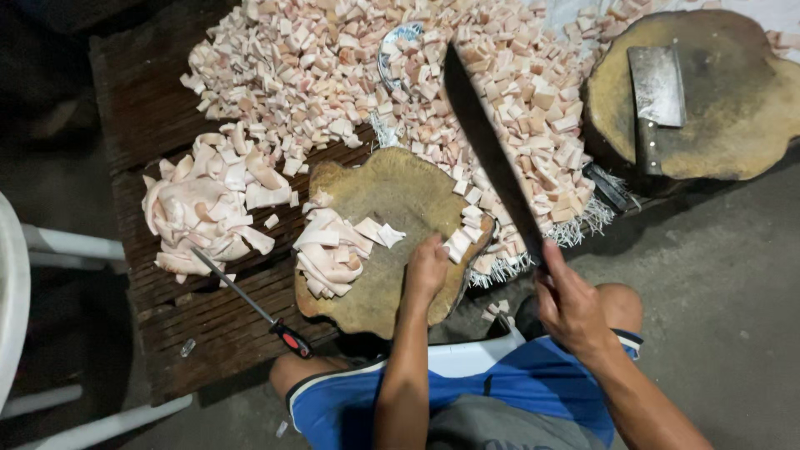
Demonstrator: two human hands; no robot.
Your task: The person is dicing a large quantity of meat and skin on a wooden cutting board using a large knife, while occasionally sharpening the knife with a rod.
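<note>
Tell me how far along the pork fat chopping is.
Mostly done: a big heap of diced cubes covers the table. In hand: the right hand holds a long knife raised, and the left hand rests on the cutting board. Left: strips on the board and a pile of strips beside it.

The left hand point(427, 268) sits at the centre of the frame, fingers curled downward, its bare forearm running straight up from the lower middle. The right hand point(568, 302), right of centre, is closed in a fist with thumb up, its forearm slanting in from the lower right corner.
</note>
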